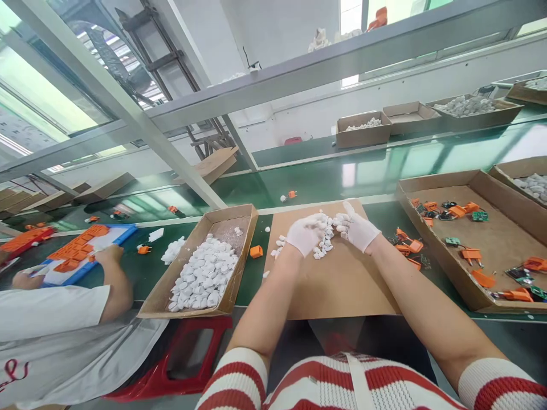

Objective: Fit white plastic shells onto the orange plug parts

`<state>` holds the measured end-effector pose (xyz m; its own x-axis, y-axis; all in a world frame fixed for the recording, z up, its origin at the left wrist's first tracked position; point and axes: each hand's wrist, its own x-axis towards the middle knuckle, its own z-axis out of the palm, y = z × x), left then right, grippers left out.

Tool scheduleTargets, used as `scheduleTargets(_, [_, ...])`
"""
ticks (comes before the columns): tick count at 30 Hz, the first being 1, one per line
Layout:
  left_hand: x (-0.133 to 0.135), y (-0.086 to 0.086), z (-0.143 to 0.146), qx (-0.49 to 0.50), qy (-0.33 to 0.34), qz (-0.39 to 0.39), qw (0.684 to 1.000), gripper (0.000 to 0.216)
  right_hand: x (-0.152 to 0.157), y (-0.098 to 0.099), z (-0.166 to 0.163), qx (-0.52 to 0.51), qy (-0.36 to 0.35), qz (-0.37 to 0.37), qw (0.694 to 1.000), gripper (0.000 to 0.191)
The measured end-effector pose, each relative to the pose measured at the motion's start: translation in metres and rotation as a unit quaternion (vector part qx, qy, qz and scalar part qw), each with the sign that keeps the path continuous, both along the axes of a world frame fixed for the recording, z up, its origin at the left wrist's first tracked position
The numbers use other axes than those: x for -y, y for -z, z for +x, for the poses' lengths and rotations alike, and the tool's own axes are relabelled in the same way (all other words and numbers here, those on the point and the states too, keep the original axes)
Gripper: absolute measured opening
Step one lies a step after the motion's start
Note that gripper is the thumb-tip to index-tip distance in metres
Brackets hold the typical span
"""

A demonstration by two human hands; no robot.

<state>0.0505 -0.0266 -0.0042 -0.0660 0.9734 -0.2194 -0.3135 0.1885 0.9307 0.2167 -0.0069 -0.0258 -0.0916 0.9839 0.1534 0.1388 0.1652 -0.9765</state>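
Note:
My left hand (306,233), in a white glove, is at the left side of a small heap of white lumps (325,242). Its fingers reach in over the lumps, somewhat blurred. Facing it from the other side, my right hand (356,228), also gloved, has its thumb raised apart from the fingers, with fingertips at the heap. Both hands are over a brown cardboard sheet (342,290) on the green bench. More white lumps (280,245) are scattered left of my left hand.
A cardboard tray of white lumps (205,276) stands left, near an orange plug housing (256,251). At right, another cardboard tray (444,273) holds orange plugs and green circuit boards. A co-worker's hand (109,256) is at a blue-rimmed tray (128,230). A metal beam (273,85) crosses above.

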Motion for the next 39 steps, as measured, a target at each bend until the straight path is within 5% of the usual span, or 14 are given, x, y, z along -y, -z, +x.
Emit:
scheduleTargets(4, [-0.004, 0.003, 0.039, 0.077, 0.1, -0.014, 0.992, 0.032, 0.003, 0.002, -0.006, -0.069, -0.009, -0.043, 0.997, 0.058])
scheduleTargets(9, [-0.001, 0.012, 0.052, 0.079, 0.114, 0.012, 0.99, 0.047, -0.001, 0.016, -0.012, -0.117, 0.06, -0.033, 0.991, 0.054])
scheduleTargets(19, [0.022, 0.015, 0.051, -0.093, 0.122, -0.038, 0.987, 0.036, 0.006, 0.037, -0.024, -0.182, 0.142, -0.038, 0.972, 0.043])
scheduleTargets(28, [0.022, 0.012, 0.048, -0.189, -0.016, 0.099, 0.977, 0.019, -0.002, 0.021, -0.016, -0.152, 0.214, -0.022, 0.965, 0.061])
scheduleTargets(39, [0.027, 0.029, 0.036, -0.356, 0.047, 0.242, 0.901, 0.019, 0.011, 0.003, -0.017, -0.126, 0.258, 0.019, 0.958, 0.065])
